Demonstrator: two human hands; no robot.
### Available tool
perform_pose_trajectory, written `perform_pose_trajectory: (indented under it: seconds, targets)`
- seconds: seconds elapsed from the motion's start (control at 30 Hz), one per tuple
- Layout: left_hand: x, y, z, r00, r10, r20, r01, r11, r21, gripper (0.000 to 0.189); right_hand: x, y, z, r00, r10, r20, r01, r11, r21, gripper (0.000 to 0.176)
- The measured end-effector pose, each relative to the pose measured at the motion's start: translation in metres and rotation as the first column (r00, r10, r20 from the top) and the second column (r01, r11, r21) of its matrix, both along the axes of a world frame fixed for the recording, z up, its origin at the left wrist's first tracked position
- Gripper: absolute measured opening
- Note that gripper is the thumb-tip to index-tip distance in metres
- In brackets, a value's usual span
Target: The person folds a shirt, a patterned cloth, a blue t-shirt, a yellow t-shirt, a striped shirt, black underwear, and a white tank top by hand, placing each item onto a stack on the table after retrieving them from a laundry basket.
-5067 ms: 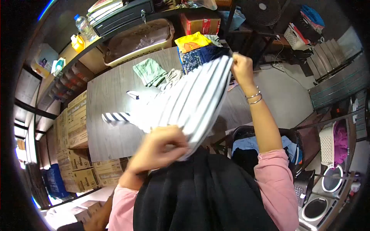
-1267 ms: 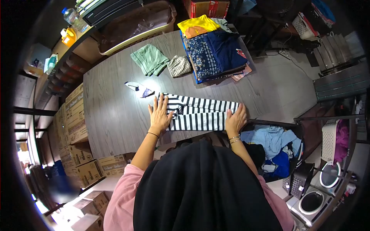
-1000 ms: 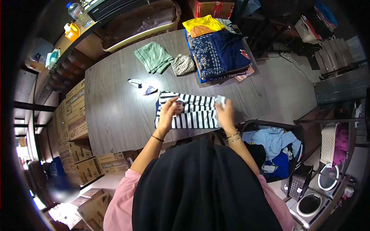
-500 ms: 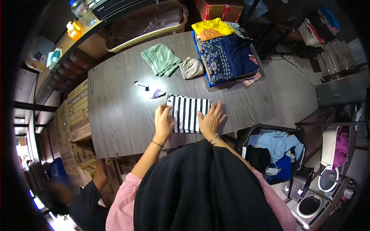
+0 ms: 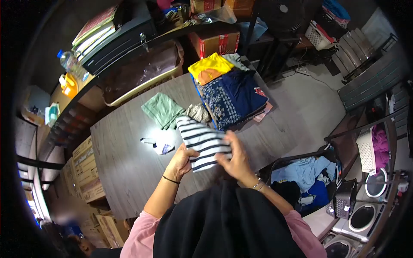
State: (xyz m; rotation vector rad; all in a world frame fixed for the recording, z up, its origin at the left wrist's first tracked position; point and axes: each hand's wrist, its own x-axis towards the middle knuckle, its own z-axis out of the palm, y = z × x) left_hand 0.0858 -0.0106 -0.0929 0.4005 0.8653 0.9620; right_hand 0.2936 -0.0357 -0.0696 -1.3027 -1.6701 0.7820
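A folded black-and-white striped cloth (image 5: pixel 204 142) is held up over the table, turned at an angle. My left hand (image 5: pixel 180 163) pinches its lower left edge, thumb on top. On its right edge is my right hand (image 5: pixel 235 158), thumb over the fabric and fingers slightly blurred. Just beyond the cloth lie a folded green cloth (image 5: pixel 161 110) and a small checked cloth (image 5: pixel 198 113). A stack of folded clothes (image 5: pixel 234 96), navy patterned with yellow at the back, stands behind to the right. Small white and purple scraps (image 5: pixel 162 148) lie left of the striped cloth.
The grey wooden table (image 5: pixel 116 163) spans the middle. At right is a black basket of loose clothes (image 5: pixel 305 172). Front-loading machines (image 5: pixel 362 217) stand at lower right. A large plastic bin (image 5: pixel 148 77) sits beyond the table, cardboard boxes (image 5: pixel 86 170) to the left, beside another person (image 5: pixel 81 245).
The striped cloth, flat on the table before, is now lifted and rotated, with both hands gripping it. The view has shifted, and the person at lower left shows less.
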Motion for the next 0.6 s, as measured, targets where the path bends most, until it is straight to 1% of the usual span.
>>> perform_pose_trajectory:
  seconds: [0.03, 0.07, 0.17, 0.2, 0.23, 0.27, 0.3, 0.33, 0.4, 0.43, 0.47, 0.5, 0.53, 0.57, 0.6]
  targets:
    - [0.011, 0.019, 0.012, 1.0, -0.003, -0.001, 0.003, 0.996, 0.084, 0.064, 0.013, 0.021, -0.022, 0.966, -0.032, -0.256, -0.018, 0.981, -0.192, 0.072]
    - [0.024, 0.041, 0.024, 1.0, -0.005, -0.003, 0.005, 0.986, 0.168, 0.067, 0.025, 0.046, -0.043, 0.867, -0.108, -0.487, -0.089, 0.927, -0.365, 0.075]
    - [0.055, 0.116, 0.053, 0.995, -0.049, 0.086, 0.024, 0.962, 0.272, 0.067, 0.045, 0.105, 0.023, 0.65, -0.103, -0.753, -0.171, 0.946, -0.277, 0.068]
    - [0.066, 0.141, 0.064, 0.993, -0.055, 0.102, 0.023, 0.957, 0.289, 0.066, 0.051, 0.134, 0.022, 0.718, -0.022, -0.695, -0.043, 0.996, -0.076, 0.066]
    - [0.078, 0.168, 0.067, 0.997, -0.001, 0.08, -0.025, 0.947, 0.32, 0.065, 0.064, 0.161, 0.031, 0.773, -0.03, -0.634, -0.033, 0.996, -0.087, 0.06]
    - [0.089, 0.195, 0.065, 0.997, 0.053, 0.059, -0.071, 0.934, 0.35, 0.064, 0.076, 0.189, 0.036, 0.749, -0.039, -0.661, -0.041, 0.994, -0.106, 0.05]
    - [0.096, 0.224, 0.054, 0.997, 0.037, 0.062, -0.056, 0.936, 0.348, 0.063, 0.088, 0.216, 0.04, 0.725, -0.05, -0.687, -0.049, 0.991, -0.124, 0.042]
    - [0.106, 0.251, 0.035, 0.993, 0.071, 0.09, -0.102, 0.91, 0.402, 0.061, 0.105, 0.246, 0.029, 0.845, -0.062, -0.532, -0.01, 0.991, -0.132, 0.037]
    - [0.123, 0.286, 0.003, 0.975, 0.18, -0.129, -0.14, 0.953, 0.269, 0.057, 0.127, 0.303, -0.016, 0.889, -0.034, -0.458, -0.05, 0.984, -0.17, 0.036]
    - [0.13, 0.287, 0.006, 0.942, 0.188, -0.277, -0.137, 0.971, 0.193, 0.057, 0.137, 0.326, -0.056, 0.859, -0.062, -0.509, -0.098, 0.955, -0.281, 0.038]
    - [0.129, 0.31, -0.042, 0.948, 0.154, -0.28, -0.086, 0.966, 0.242, 0.065, 0.146, 0.342, -0.084, 0.827, -0.095, -0.554, -0.151, 0.911, -0.383, 0.039]
    - [0.137, 0.305, -0.029, 0.937, 0.195, -0.288, -0.136, 0.968, 0.213, 0.065, 0.145, 0.339, -0.087, 0.89, -0.088, -0.447, -0.08, 0.936, -0.344, 0.039]
    - [0.144, 0.298, -0.016, 0.925, 0.234, -0.301, -0.184, 0.965, 0.184, 0.066, 0.145, 0.333, -0.076, 0.936, -0.065, -0.347, -0.047, 0.951, -0.305, 0.037]
    - [0.15, 0.304, -0.026, 0.909, 0.316, -0.274, -0.272, 0.944, 0.186, 0.073, 0.147, 0.336, -0.077, 0.929, -0.081, -0.36, -0.046, 0.942, -0.331, 0.038]
    - [0.157, 0.292, -0.006, 0.847, 0.354, -0.397, -0.255, 0.925, 0.28, 0.077, 0.148, 0.338, -0.077, 0.94, -0.081, -0.331, -0.031, 0.947, -0.321, 0.038]
